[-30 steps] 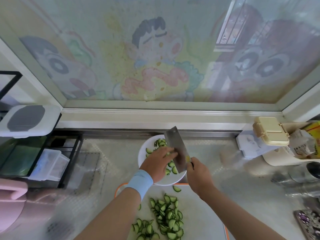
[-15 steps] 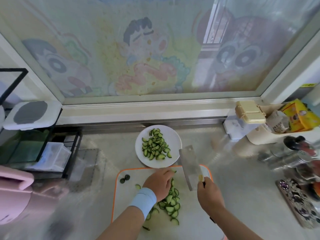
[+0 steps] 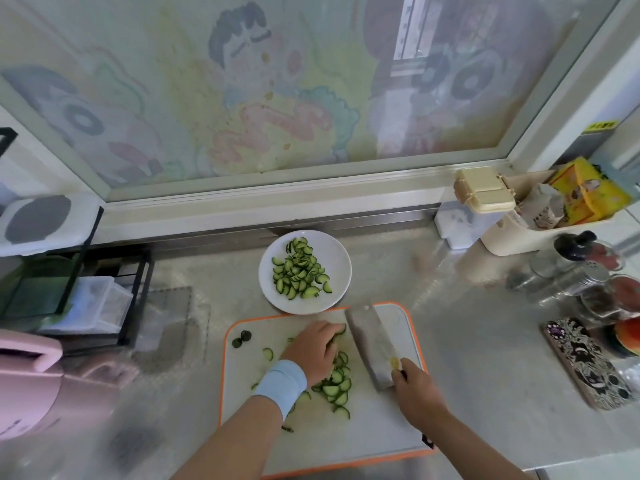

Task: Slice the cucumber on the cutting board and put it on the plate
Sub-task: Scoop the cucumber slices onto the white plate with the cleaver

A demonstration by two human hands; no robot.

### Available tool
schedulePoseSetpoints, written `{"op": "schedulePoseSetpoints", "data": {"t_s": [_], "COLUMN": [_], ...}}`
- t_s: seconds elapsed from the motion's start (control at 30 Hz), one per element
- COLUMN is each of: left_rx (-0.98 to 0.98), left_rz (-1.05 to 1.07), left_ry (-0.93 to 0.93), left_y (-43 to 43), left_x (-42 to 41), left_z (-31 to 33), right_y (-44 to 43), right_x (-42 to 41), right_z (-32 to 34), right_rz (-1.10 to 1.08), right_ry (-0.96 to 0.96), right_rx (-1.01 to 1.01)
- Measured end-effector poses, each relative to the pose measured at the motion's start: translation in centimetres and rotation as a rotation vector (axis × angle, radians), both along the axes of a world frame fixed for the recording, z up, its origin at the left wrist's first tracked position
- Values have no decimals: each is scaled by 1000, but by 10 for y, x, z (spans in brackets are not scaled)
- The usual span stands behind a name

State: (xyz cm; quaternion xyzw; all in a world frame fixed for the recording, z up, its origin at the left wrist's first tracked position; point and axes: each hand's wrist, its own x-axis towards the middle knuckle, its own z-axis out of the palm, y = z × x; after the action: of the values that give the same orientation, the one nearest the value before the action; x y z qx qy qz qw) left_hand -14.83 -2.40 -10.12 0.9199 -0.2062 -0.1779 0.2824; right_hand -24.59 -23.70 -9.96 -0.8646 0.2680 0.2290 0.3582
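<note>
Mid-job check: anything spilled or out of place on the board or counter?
Minor: two dark cucumber ends sit at the far-left corner of the cutting board, and one stray slice lies left of the main cucumber slices. None seems off the board.

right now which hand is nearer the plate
Left. The left hand cups cucumber slices on the cutting board, just short of the plate; the right hand grips the cleaver further back and right.

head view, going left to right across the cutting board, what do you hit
cucumber ends → loose slice → left hand → cleaver → right hand
</note>
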Motion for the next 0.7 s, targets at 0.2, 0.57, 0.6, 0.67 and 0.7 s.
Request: {"op": "schedulePoseSetpoints", "data": {"t_s": [0.2, 0.57, 0.6, 0.67, 0.7], "left_rx": [115, 32, 14, 1, 6], "left_rz": [81, 207, 205, 185, 172], "left_ry": [-118, -27, -42, -59, -67], "left_y": [21, 2, 2, 3, 4], "left_x": [-26, -42, -45, -51, -54], "left_z": [-9, -24, -24, -26, -26], "right_y": [10, 49, 52, 57, 60], "right_x": [-2, -15, -16, -19, -20], "right_z": [3, -1, -1, 0, 1], "right_rz": [65, 105, 104, 96, 85], "right_ry": [61, 110, 114, 117, 114], "right_rx": [22, 236, 249, 294, 336]}}
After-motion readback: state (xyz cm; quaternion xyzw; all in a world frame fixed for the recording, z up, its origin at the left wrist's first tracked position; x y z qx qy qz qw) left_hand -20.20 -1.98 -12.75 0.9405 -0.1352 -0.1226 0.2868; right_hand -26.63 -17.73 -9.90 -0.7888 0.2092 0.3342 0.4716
